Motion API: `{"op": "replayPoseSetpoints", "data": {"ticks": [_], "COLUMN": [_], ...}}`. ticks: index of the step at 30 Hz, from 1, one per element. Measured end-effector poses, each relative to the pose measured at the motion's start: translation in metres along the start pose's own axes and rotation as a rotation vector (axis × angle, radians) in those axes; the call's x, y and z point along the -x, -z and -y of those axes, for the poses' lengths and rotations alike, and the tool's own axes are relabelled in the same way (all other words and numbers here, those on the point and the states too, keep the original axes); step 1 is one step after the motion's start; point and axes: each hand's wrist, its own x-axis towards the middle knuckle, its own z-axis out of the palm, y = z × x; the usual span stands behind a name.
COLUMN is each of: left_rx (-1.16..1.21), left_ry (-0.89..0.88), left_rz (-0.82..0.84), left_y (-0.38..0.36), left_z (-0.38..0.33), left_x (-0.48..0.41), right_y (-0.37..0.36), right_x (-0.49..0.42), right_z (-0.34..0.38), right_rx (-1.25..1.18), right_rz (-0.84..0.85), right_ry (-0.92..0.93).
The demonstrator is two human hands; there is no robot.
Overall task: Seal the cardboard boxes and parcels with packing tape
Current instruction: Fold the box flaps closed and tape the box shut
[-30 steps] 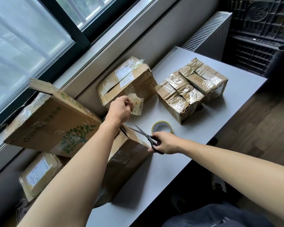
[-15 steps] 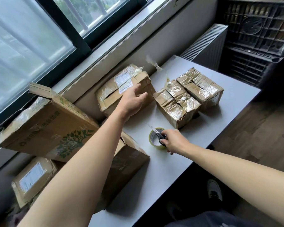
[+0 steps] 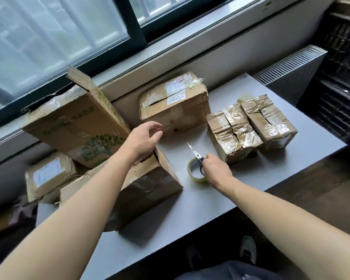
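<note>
A roll of clear packing tape (image 3: pixel 192 177) lies flat on the grey table (image 3: pixel 220 199). Black-handled scissors (image 3: pixel 196 155) rest across the roll, and my right hand (image 3: pixel 215 170) grips their handles. My left hand (image 3: pixel 143 139) hovers with loosely curved fingers, holding nothing, above the corner of a worn brown box (image 3: pixel 150 188) in front of me. Behind it stands a labelled box (image 3: pixel 176 108) with a gaping top seam. Two heavily taped parcels (image 3: pixel 230 132) (image 3: pixel 269 120) sit side by side to the right.
A large box printed with a green tree (image 3: pixel 79 126) leans against the window sill at left, over a smaller labelled parcel (image 3: pixel 49 176). A radiator (image 3: pixel 291 73) stands beyond the table's far end. My shoe (image 3: pixel 248 249) shows on the dark floor below the table's front edge.
My left hand has let go of a scrap of tape, reached towards the labelled box, then drawn back, holding nothing. My right hand has carried the scissors from the near box onto the tape roll.
</note>
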Motion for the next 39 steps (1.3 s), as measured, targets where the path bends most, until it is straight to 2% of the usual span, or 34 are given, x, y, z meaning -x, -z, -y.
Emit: {"op": "replayPoseSetpoints", "data": {"ticks": [4,10,14,17,21,25,29,34,39], "left_rx": [0.011,0.08,0.034,-0.052,-0.237,-0.289,-0.342,-0.325,-0.141], "left_ry": [0.059,0.24,0.383,0.41,0.324,0.241,0.286,0.229,0.213], "left_rz": [-0.097,-0.292,-0.425,-0.426,-0.381,-0.442,-0.363,-0.259,-0.291], "left_y": [0.01,0.022,0.028,0.028,0.022,0.026,0.042,0.046,0.045], "left_z": [0.008,0.043,0.076,0.093,0.1,0.114,0.138,0.155,0.159], "left_x": [0.024,0.079,0.128,0.155,0.172,0.173,0.17,0.158,0.157], "right_y": [-0.003,0.013,0.039,0.059,0.067,0.062,0.051,0.053,0.056], "right_x": [-0.003,-0.003,0.002,0.0,-0.008,-0.005,-0.002,0.001,0.01], "right_z": [0.009,0.053,0.088,0.109,0.129,0.147,0.158,0.167,0.177], "right_rx": [-0.006,-0.362,-0.741,-0.814,-0.558,-0.225,0.037,0.099,0.227], "right_rz": [-0.003,-0.129,-0.206,-0.31,-0.482,-0.379,-0.266,-0.172,-0.107], "right_ry": [0.083,0.214,0.23,0.315,0.547,0.727,0.671,0.525,0.418]}}
